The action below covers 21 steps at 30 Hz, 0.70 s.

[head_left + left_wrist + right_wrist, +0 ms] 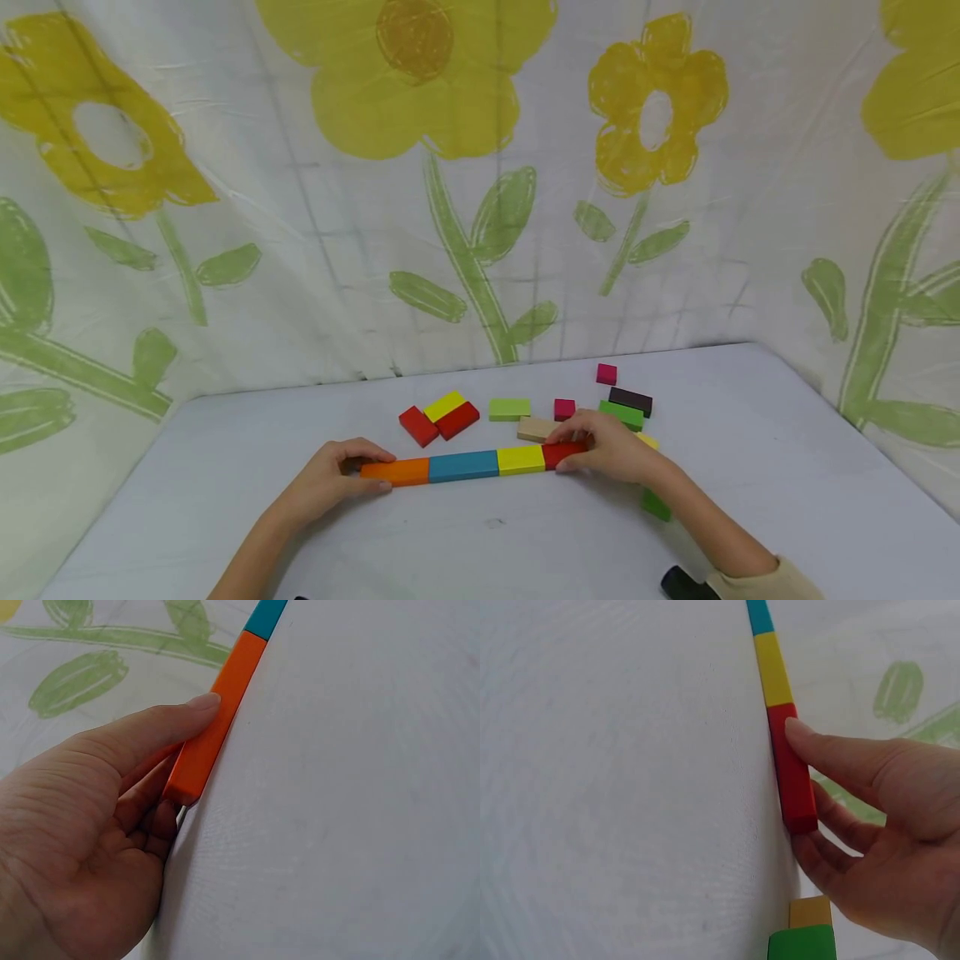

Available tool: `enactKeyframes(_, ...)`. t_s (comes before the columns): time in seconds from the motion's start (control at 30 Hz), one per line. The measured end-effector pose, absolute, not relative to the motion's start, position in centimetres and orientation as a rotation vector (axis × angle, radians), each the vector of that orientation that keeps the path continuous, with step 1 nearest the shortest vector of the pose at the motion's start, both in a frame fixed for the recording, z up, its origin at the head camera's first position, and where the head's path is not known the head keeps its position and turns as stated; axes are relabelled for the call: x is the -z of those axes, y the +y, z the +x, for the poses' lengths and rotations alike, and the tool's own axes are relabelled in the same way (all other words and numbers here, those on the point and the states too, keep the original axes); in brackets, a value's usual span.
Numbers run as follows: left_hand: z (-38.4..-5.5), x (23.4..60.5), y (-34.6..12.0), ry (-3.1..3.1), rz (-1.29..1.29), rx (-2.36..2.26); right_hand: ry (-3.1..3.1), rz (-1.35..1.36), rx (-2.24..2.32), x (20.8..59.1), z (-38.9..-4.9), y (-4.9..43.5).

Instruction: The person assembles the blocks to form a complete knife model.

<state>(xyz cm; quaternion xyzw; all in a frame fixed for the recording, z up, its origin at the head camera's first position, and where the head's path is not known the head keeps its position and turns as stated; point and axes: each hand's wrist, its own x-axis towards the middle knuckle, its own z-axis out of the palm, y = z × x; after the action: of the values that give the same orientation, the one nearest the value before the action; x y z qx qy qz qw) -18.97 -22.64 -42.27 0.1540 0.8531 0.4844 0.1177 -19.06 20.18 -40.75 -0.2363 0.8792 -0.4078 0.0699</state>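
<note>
A straight row of blocks lies end to end on the white table: an orange block point(405, 472), a blue block point(463, 466), a yellow block point(521, 459) and a red block point(553, 454). At the row's left end my left hand point(333, 479) pinches the orange block, thumb on its near side. My right hand point(611, 450) pinches the red block at the other end and covers part of it. In the right wrist view the thumb presses the red block's point(791, 765) near side, with the fingers behind. Neighbouring blocks in the row meet at their ends.
Behind the row lie two red blocks point(418, 426) with a yellow one point(445, 407), a light green block point(510, 409) and a beige block point(537, 429). Pink cubes point(607, 374), a black block point(631, 402) and green blocks point(656, 505) lie around the right hand. A flower-printed curtain point(337, 292) hangs behind.
</note>
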Motion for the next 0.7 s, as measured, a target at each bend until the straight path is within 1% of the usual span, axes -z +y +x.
enactKeyframes(0.43, -18.87, 42.23, -22.81, 2.509, 0.467, -1.410, 2.627, -0.690, 1.241, 40.66, -18.89, 19.95)
enactKeyframes(0.7, -19.04, 42.42, -22.60, 2.522, 0.466, -1.385, 2.605, -0.668, 1.273, 40.07, -18.62, 20.63)
